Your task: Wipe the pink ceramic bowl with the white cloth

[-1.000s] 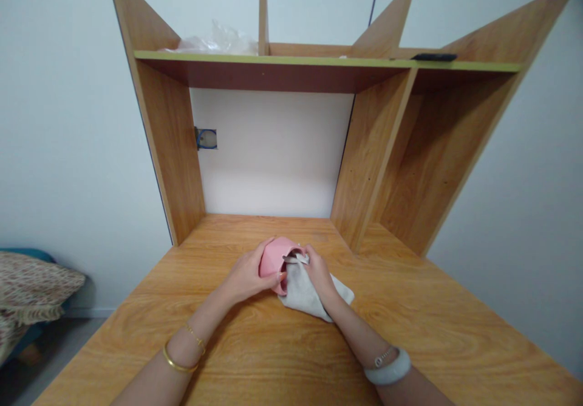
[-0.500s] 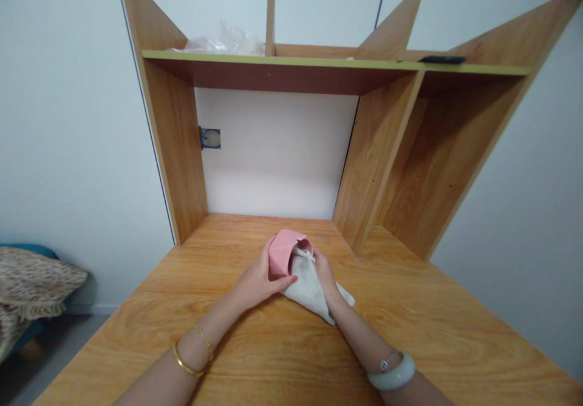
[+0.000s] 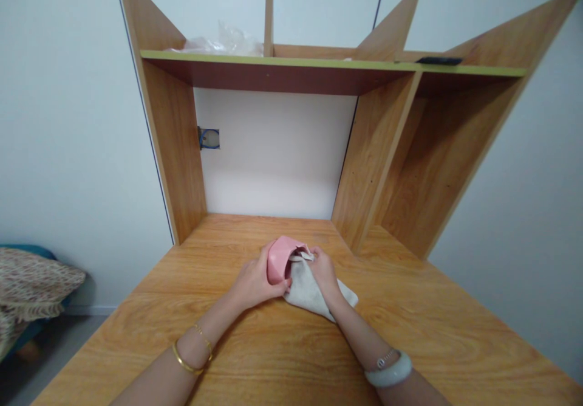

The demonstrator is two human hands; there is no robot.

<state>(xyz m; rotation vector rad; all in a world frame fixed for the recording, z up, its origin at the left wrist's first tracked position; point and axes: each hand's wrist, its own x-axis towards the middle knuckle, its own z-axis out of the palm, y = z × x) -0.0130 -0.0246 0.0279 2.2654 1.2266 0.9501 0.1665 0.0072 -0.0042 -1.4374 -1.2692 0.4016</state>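
Observation:
A pink faceted container, cup-like in shape, [image 3: 279, 259] is tipped on its side with its mouth toward the right. My left hand [image 3: 255, 281] is closed around its left side, the thumb at the lower rim. A pale grey cloth [image 3: 307, 289] runs from the container's mouth down to the desk. My right hand [image 3: 324, 272] pinches the cloth at the rim, part of it tucked into the opening. The right fingertips are partly hidden by the cloth and rim.
The wooden desk [image 3: 273, 357] extends around both hands. Behind it stands a shelf unit [image 3: 373, 169] with upright panels. Clear plastic wrapping [image 3: 228, 41] and a dark flat object [image 3: 439, 61] lie on the upper shelf. A wall socket box [image 3: 210, 138] shows at the back left.
The container has tilted and moved slightly down toward me in my left hand. My right hand has shifted a little to the right at the rim, and the cloth's lower folds have moved.

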